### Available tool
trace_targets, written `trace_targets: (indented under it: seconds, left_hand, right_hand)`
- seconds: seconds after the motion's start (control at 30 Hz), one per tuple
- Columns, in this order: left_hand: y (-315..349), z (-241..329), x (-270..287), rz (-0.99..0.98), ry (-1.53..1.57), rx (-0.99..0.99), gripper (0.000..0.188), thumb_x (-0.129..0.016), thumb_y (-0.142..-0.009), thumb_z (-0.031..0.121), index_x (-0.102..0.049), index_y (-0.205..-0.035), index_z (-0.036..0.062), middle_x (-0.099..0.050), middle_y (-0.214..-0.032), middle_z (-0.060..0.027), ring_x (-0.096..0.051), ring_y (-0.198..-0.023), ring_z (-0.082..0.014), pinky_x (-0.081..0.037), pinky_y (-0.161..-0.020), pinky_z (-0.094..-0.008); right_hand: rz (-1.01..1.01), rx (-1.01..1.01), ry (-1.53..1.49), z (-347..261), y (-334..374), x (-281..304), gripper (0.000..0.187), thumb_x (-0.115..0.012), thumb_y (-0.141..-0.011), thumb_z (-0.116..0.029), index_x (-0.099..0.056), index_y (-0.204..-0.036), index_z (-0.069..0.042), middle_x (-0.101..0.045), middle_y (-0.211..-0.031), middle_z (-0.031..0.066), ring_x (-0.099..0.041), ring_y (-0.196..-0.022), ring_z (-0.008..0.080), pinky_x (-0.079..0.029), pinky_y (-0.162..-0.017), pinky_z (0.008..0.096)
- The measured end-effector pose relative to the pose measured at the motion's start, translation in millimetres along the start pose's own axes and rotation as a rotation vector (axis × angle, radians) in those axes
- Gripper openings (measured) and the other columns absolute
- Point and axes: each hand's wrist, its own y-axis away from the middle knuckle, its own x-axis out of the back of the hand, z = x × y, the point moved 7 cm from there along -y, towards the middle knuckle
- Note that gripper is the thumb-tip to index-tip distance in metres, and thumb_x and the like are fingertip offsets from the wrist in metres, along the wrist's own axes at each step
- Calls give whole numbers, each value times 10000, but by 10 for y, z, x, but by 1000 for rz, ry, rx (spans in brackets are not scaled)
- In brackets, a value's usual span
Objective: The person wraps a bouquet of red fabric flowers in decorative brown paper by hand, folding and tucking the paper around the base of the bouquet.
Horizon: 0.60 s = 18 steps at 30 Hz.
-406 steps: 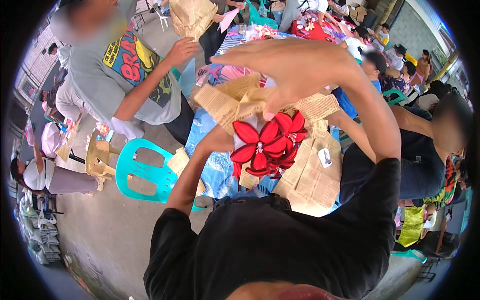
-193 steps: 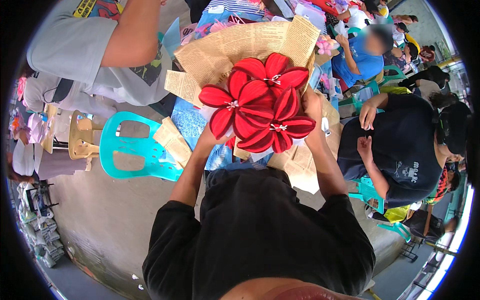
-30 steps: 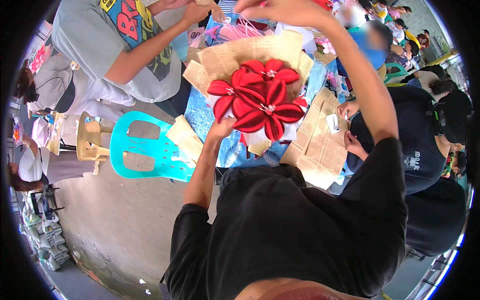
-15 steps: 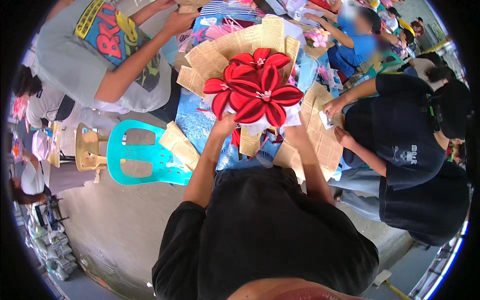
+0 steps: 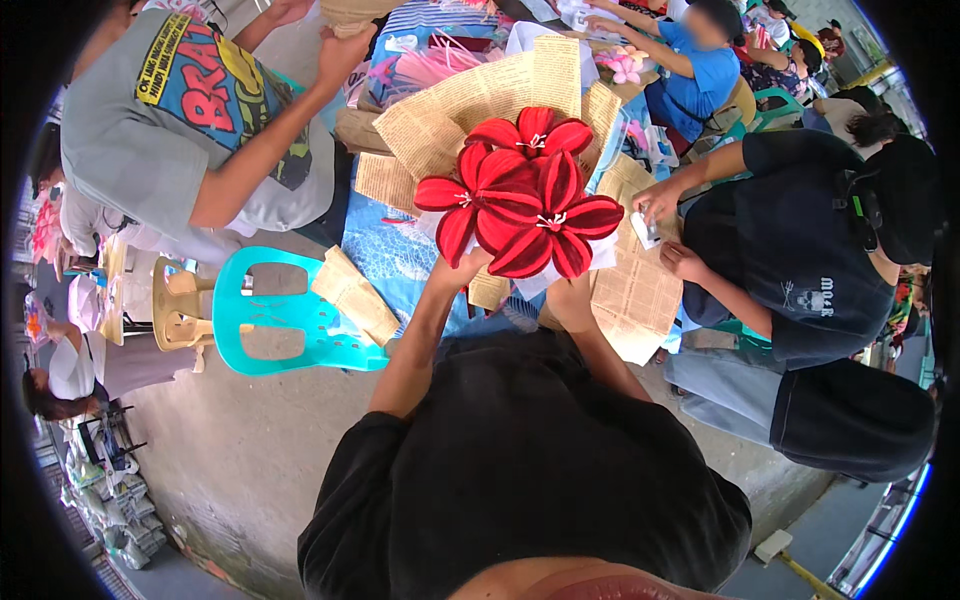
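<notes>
A bouquet [image 5: 540,215] of large red flowers with dark-edged petals and white stamens is held upright in front of me, over the table. White paper and newsprint wrapping paper [image 5: 480,100] fan out behind the blooms. My left hand [image 5: 460,270] grips the bouquet low on its left side, just under the petals. At the lower right, my right hand [image 5: 572,300] closes around its base. The flowers partly cover the fingers of both hands, and the stems are hidden.
A blue patterned cloth [image 5: 385,245] covers the table. Newsprint sheets [image 5: 635,290] lie at its right edge. At left is a turquoise chair [image 5: 235,310] with a folded newsprint piece [image 5: 352,297] on it. People work close by, left [image 5: 200,130] and right [image 5: 800,250]; pink strips lie farther back.
The bouquet has shifted slightly right and toward me, turning a little, with both hands still on it. The person at right still handles a small white object.
</notes>
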Motion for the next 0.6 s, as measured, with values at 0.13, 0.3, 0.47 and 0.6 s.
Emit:
trace_targets:
  seconds: [0.13, 0.3, 0.47, 0.6]
  left_hand:
    - [77, -1, -20, 0, -184, -34, 610, -706, -710, 249, -449, -1210, 12, -523, -1176, -123, -498, -1086, -229, -388, -924, -376]
    - [136, 83, -25, -79, -289, -182, 619, -695, -719, 262, -433, -1220, 10, -504, -1199, -148, -477, -1124, -264, -369, -943, -384]
    - [119, -19, -10, 59, -250, -135, 491, -659, -737, 218, -501, -1159, 25, -551, -1141, -151, -520, -1075, -266, -408, -902, -393]
    - [-25, 138, -150, 50, -296, -138, 429, -629, -764, 211, -517, -1130, 16, -570, -1106, -149, -541, -1040, -264, -425, -875, -384]
  right_hand:
    - [47, 32, -36, -4, 93, 48, 311, -418, -845, -22, -477, -1145, 37, -511, -1158, 137, -466, -1104, 238, -321, -954, 339]
    - [22, 26, 24, 37, 197, 63, 306, -428, -819, 1, -511, -1111, 40, -546, -1110, 153, -498, -1070, 264, -350, -929, 349]
    - [1, 33, 96, 69, 147, 68, 350, -566, -819, -178, -521, -1119, -4, -524, -1141, 131, -508, -1053, 257, -375, -901, 376]
    - [46, -64, -69, 227, 91, 45, 333, -496, -839, -90, -485, -1159, 4, -522, -1140, 117, -506, -1044, 219, -378, -897, 339]
